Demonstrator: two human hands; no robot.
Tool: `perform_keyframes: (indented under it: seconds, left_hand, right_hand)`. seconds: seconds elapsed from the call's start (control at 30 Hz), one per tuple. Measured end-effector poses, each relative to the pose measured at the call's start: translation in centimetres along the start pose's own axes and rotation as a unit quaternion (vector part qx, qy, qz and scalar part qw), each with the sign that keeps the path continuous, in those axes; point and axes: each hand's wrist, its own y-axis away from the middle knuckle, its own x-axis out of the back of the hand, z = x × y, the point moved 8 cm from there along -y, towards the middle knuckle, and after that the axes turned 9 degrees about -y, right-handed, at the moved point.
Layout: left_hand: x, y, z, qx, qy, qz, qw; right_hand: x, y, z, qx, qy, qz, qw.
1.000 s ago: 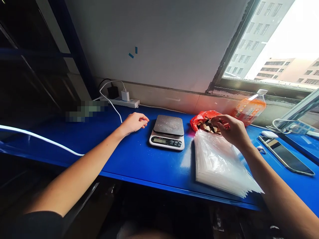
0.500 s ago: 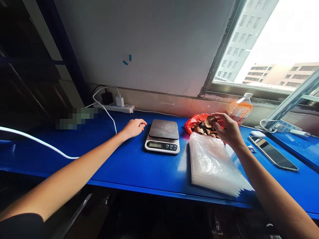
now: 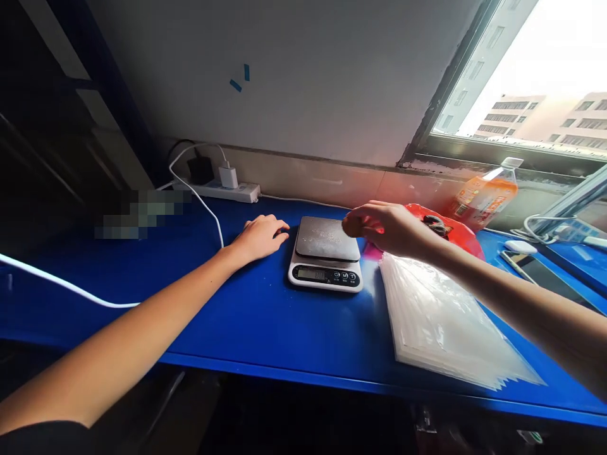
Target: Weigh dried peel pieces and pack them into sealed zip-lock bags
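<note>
A digital kitchen scale point(image 3: 327, 239) sits mid-table, its dark plate dusted with pale specks. At the plate's right edge, my right hand point(image 3: 398, 229) pinches a brown dried slice point(image 3: 351, 226), which looks like dried mushroom or root; its exact kind is unclear. Behind that hand lies an open red plastic bag point(image 3: 467, 239) with similar dark slices point(image 3: 435, 224) inside, partly hidden by the hand and forearm. My left hand point(image 3: 262, 237) rests on the table just left of the scale, fingers loosely bent and apart, holding nothing.
A stack of clear plastic bags point(image 3: 441, 322) lies right of the scale, under my right forearm. Farther right are an orange drink bottle point(image 3: 488, 193) and a phone point(image 3: 543, 278). A power strip point(image 3: 245, 192) with a white charger and cable stands at the back wall.
My right hand has carried the slice leftward from the red bag to the scale's edge. My left hand stays beside the scale. The view has shifted slightly.
</note>
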Motion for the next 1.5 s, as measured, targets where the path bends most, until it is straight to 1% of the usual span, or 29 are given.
perform_keyframes:
  seconds: [0.07, 0.1, 0.23, 0.3, 0.37, 0.43, 0.5, 0.57, 0.6, 0.63, 0.67, 0.7, 0.73, 0.77, 0.8, 0.83, 0.9, 1.0, 1.1, 1.17, 1.23, 1.37, 1.43, 1.5]
  left_hand:
    - [0.1, 0.7, 0.1, 0.007, -0.023, -0.015, 1.000]
    - [0.2, 1.0, 0.3, 0.008, -0.034, -0.025, 0.999]
    - [0.3, 1.6, 1.0, -0.001, -0.059, -0.044, 0.997]
    - [0.2, 1.6, 1.2, -0.011, -0.070, -0.043, 0.997]
    - [0.0, 1.7, 1.4, -0.017, -0.075, -0.040, 0.996]
    - [-0.2, 1.7, 1.3, -0.018, -0.074, -0.038, 0.996]
    - [-0.4, 1.8, 1.3, -0.018, -0.072, -0.037, 0.997]
    - [-0.5, 1.8, 1.3, -0.020, -0.073, -0.036, 0.996]
    - [-0.5, 1.8, 1.3, -0.022, -0.073, -0.036, 0.996]
    - [-0.5, 1.8, 1.4, -0.023, -0.072, -0.035, 0.997]
    - [-0.5, 1.8, 1.5, -0.024, -0.071, -0.035, 0.997]
    - [-0.6, 1.8, 1.6, -0.026, -0.070, -0.036, 0.997]
    - [-0.6, 1.8, 1.7, -0.029, -0.068, -0.037, 0.997]
    - [-0.7, 1.7, 1.9, -0.031, -0.066, -0.039, 0.997]
    - [-0.8, 1.8, 2.1, -0.034, -0.065, -0.040, 0.996]
    - [-0.9, 1.8, 2.3, -0.037, -0.065, -0.042, 0.996]
    - [-1.0, 1.8, 2.5, -0.037, -0.067, -0.042, 0.996]
    - [-0.9, 1.9, 2.6, -0.033, -0.071, -0.040, 0.996]
    - [-0.6, 1.9, 2.5, -0.029, -0.072, -0.042, 0.996]
    - [-0.1, 1.9, 2.3, -0.023, -0.076, -0.039, 0.996]
    - [0.8, 1.7, 1.9, -0.004, -0.086, -0.023, 0.996]
    - [2.7, 1.3, 0.4, 0.056, -0.098, 0.025, 0.993]
    - [3.1, 1.2, -0.1, 0.071, -0.092, 0.030, 0.993]
    - [3.2, 1.2, -0.3, 0.075, -0.083, 0.022, 0.994]
  right_hand:
    - [-2.1, -1.6, -0.4, 0.004, 0.013, -0.025, 1.000]
    - [-2.8, -2.3, -0.3, -0.005, 0.010, -0.027, 1.000]
    - [-4.1, -3.6, 0.8, -0.068, -0.054, -0.021, 0.996]
    - [-4.6, -3.6, 1.4, -0.084, -0.080, -0.024, 0.993]
    - [-5.2, -3.5, 1.5, -0.065, -0.060, -0.040, 0.995]
    - [-5.1, -3.5, 1.2, -0.024, 0.014, -0.045, 0.999]
    - [-3.7, -3.4, 0.9, 0.017, 0.095, -0.020, 0.995]
    - [-0.9, -2.9, 0.8, 0.042, 0.138, 0.033, 0.989]
    - [0.8, -2.4, 1.2, 0.044, 0.139, 0.063, 0.987]
    - [2.7, -1.7, 1.9, 0.035, 0.136, 0.100, 0.985]
    - [4.8, -0.8, 3.1, 0.010, 0.129, 0.143, 0.981]
    - [6.6, 0.4, 4.8, -0.031, 0.115, 0.182, 0.976]
    - [7.8, 1.6, 6.7, -0.071, 0.105, 0.201, 0.971]
    - [8.6, 2.8, 8.5, -0.099, 0.109, 0.203, 0.968]
    - [8.9, 3.8, 10.1, -0.116, 0.122, 0.191, 0.967]
    - [8.7, 4.7, 11.6, -0.132, 0.137, 0.165, 0.968]
    - [7.8, 5.8, 13.8, -0.139, 0.170, 0.109, 0.969]
    - [6.2, 5.9, 15.0, -0.111, 0.227, 0.041, 0.967]
    - [5.3, 5.5, 14.9, -0.106, 0.248, 0.015, 0.963]
    - [5.3, 5.5, 14.7, -0.121, 0.247, 0.024, 0.961]
    - [5.6, 5.7, 14.1, -0.128, 0.240, 0.045, 0.961]
    - [6.7, 6.2, 12.6, -0.121, 0.182, 0.116, 0.969]
    - [7.4, 6.6, 12.4, -0.135, 0.150, 0.159, 0.966]
    - [8.1, 7.2, 12.3, -0.155, 0.129, 0.193, 0.960]
